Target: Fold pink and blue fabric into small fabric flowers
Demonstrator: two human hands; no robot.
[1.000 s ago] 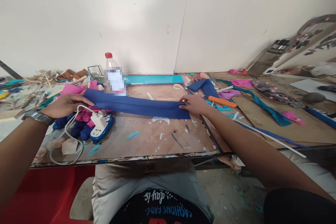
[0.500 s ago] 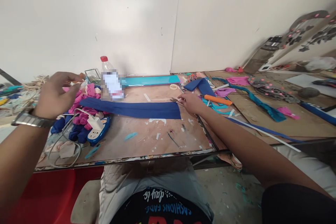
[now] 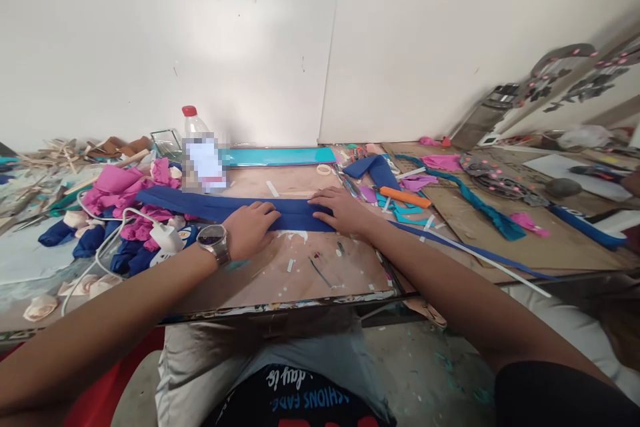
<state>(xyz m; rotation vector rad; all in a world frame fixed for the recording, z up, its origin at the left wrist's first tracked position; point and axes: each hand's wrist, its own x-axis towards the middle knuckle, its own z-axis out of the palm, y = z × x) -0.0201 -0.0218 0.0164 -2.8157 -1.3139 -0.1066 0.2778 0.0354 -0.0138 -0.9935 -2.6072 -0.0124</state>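
Observation:
A long, dark blue fabric strip (image 3: 295, 207) lies flat across the table in front of me. On its lower edge, near the middle, rests my left hand (image 3: 251, 228), fingers stretched over the cloth. My right hand (image 3: 341, 211) lies over the strip's right end, fingers spread and pointing left, covering that end. Both hands are open and press on the cloth. The strip's left end reaches a heap of pink fabric (image 3: 117, 187). Just beyond my right hand are small metal tools (image 3: 350, 181), partly hidden.
A red-capped bottle (image 3: 190, 119) and a blurred phone (image 3: 204, 163) stand behind the strip. A white charger (image 3: 167, 238) with its cable is at the left. Rightward lie an orange-handled cutter (image 3: 405, 197), a thin white stick (image 3: 493, 258), a teal fabric strip (image 3: 483, 205) and cardboard (image 3: 460, 240).
My left hand has come down from above the pink heap onto the blue strip. My right hand has moved from the metal tool onto the strip's right end.

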